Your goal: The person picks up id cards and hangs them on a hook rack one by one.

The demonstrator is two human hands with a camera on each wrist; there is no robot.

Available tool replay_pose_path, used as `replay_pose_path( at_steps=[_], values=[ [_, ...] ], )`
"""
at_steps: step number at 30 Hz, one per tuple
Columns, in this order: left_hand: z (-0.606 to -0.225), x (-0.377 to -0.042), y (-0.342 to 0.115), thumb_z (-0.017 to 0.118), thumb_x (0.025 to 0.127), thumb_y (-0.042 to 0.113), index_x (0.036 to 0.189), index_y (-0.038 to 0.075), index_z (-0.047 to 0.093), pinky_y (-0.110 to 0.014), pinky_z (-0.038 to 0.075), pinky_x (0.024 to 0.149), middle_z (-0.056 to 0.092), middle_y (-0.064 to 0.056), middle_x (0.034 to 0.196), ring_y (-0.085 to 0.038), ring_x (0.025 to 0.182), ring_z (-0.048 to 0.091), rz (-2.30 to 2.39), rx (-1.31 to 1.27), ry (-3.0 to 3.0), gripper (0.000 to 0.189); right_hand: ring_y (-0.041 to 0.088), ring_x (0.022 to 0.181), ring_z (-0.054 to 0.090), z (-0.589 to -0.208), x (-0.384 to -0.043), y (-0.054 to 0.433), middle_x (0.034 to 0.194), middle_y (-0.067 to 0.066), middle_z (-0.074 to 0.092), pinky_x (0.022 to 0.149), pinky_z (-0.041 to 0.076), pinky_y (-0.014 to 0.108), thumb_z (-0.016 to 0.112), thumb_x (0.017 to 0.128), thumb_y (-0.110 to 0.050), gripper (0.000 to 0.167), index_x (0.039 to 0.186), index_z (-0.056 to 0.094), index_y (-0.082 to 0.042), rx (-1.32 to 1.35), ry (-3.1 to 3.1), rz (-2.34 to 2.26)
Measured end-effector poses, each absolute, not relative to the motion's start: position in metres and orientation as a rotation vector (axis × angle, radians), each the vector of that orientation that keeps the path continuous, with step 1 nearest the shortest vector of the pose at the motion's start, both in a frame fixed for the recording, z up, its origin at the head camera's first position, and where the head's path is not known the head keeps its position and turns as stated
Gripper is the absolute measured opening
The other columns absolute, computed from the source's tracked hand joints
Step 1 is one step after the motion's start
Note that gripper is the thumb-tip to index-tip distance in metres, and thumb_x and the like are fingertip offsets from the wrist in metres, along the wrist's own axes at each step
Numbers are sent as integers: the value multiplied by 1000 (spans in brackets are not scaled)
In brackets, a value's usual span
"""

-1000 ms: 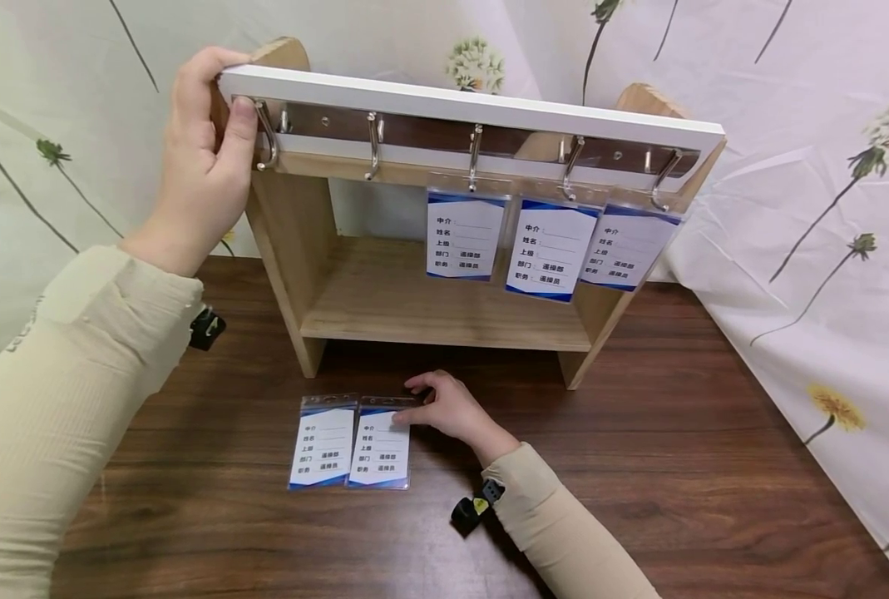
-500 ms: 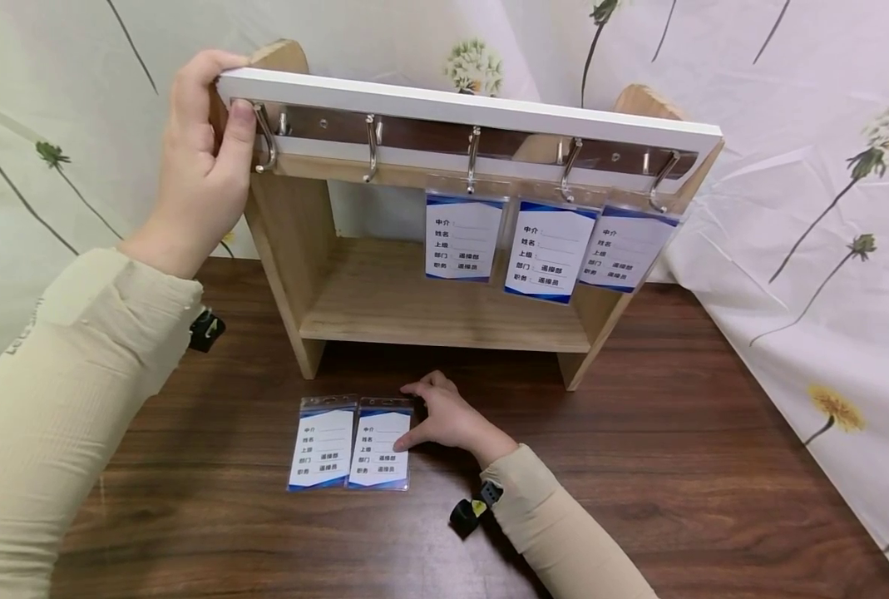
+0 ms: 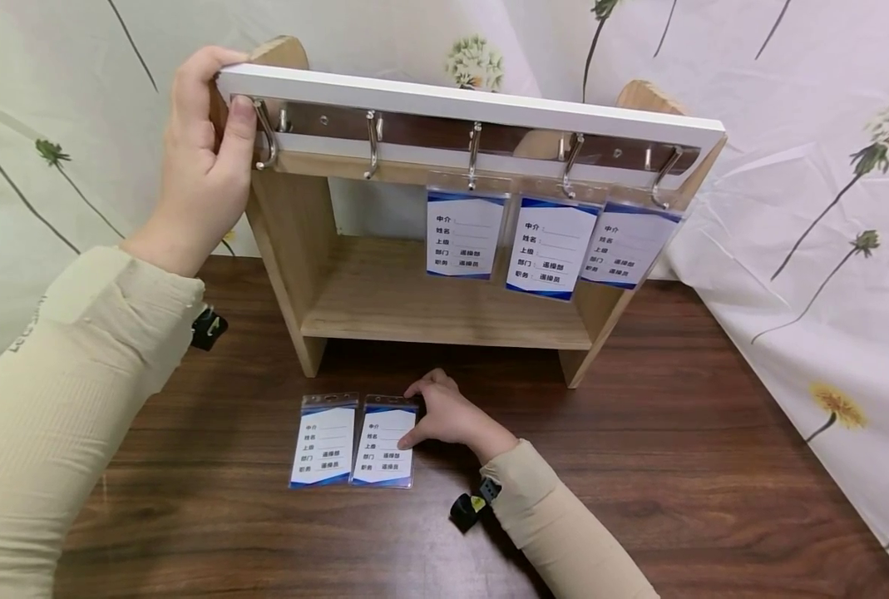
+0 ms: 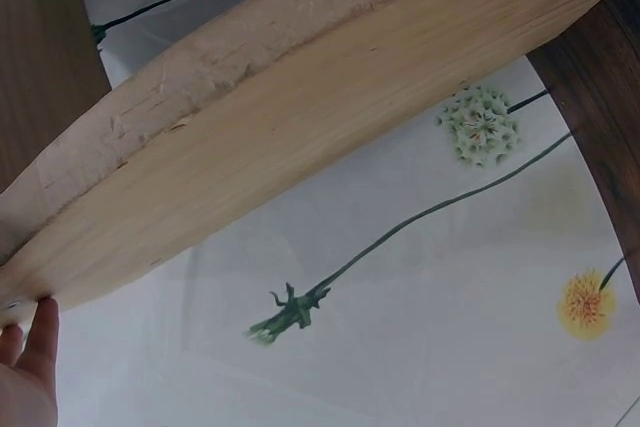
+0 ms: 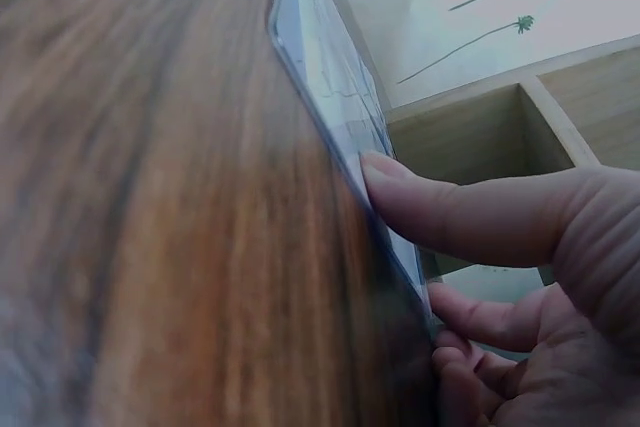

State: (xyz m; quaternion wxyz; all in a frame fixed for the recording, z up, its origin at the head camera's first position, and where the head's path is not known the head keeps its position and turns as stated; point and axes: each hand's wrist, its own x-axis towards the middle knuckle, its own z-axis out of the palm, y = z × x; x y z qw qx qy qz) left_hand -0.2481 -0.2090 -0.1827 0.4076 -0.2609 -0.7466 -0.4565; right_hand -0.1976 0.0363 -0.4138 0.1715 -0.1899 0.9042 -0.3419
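In the head view, my left hand [image 3: 204, 166] grips the left end of the white hook board [image 3: 384, 87] on a wooden shelf rack, thumb in front beside the first hook. The left wrist view shows fingertips [image 4: 40, 342] against the rack's wooden side panel [image 4: 300, 97]. Low in front of the rack, my right hand [image 3: 447, 413] holds a clear badge holder [image 3: 382, 437] by its right edge. Its thumb [image 5: 400, 182] lies on the card's face, other fingers at the edge. A second badge holder [image 3: 322, 441] lies flat just left of it.
Three badge holders hang at the board's right side, a left one [image 3: 465, 237], a middle one [image 3: 552, 249] and a right one [image 3: 627, 247]. Metal hooks [image 3: 372, 146] line the board. The lower wooden shelf [image 3: 444, 320] stands above the dark table [image 3: 676, 466]. Flowered cloth [image 3: 811, 166] hangs behind.
The right-hand badge holder on the table has slid slightly right, opening a small gap from its neighbour. My right thumb has moved lower along its edge. My left hand keeps its grip.
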Motion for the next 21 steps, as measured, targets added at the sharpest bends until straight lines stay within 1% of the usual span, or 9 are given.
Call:
replay_pose_path(
  at_steps=[2,3,6,9,11,16,17,19,21],
  values=[
    [-183,-249,-209,39,104,10,133,-2,41,-19,33,89,44,17,113,-2,102,44,-1165,-664,-1873,31,34,129,38,-413,-198,36,137,17,42,104,42,44,91,69,-21,66,125,62,-3,-532,2578,-942],
    [-183,-249,-209,39,104,10,133,-2,41,-19,33,87,43,16,112,-3,99,44,-1169,-665,-1872,31,34,128,38,-412,-198,35,137,16,42,104,42,44,91,69,-21,65,124,62,-2,-525,2581,-932],
    [-183,-250,-209,39,104,10,132,-2,41,-19,33,87,44,16,112,-3,99,44,-1167,-670,-1860,31,32,128,37,-411,-198,34,137,16,42,102,42,42,91,69,-21,63,122,62,-2,-503,2583,-907],
    [-183,-250,-209,38,104,11,132,-1,41,-19,34,80,44,15,109,-4,90,44,-1163,-666,-1863,30,31,127,37,-411,-198,32,138,16,42,99,43,41,91,69,-21,60,118,63,-3,-482,2586,-885],
    [-184,-250,-210,38,104,11,131,-1,42,-19,34,81,44,15,108,-4,91,44,-1168,-666,-1858,30,31,125,38,-410,-199,31,138,15,42,97,43,40,91,68,-21,57,116,64,-4,-468,2585,-869],
    [-184,-251,-210,39,104,9,131,-2,42,-19,34,87,45,16,111,-4,99,46,-1169,-676,-1846,30,27,112,44,-407,-199,29,131,15,46,91,44,36,92,66,-19,54,110,64,-5,-459,2593,-847],
    [-184,-251,-209,40,104,9,131,-3,42,-19,33,87,44,16,111,-4,98,45,-1163,-679,-1848,30,26,108,46,-407,-199,29,129,15,48,89,44,35,92,66,-19,55,110,63,-5,-460,2595,-849],
    [-184,-251,-209,39,104,10,131,-3,41,-19,34,83,44,17,109,-4,95,45,-1147,-675,-1857,30,23,102,48,-406,-200,28,125,14,50,87,45,34,93,65,-18,57,111,62,-4,-466,2594,-857],
    [-184,-251,-209,39,104,11,131,-2,41,-18,34,80,44,17,108,-4,92,45,-1141,-673,-1862,30,21,99,49,-406,-199,28,124,14,53,87,46,33,93,65,-17,60,114,60,-4,-465,2593,-864]
  ],
)
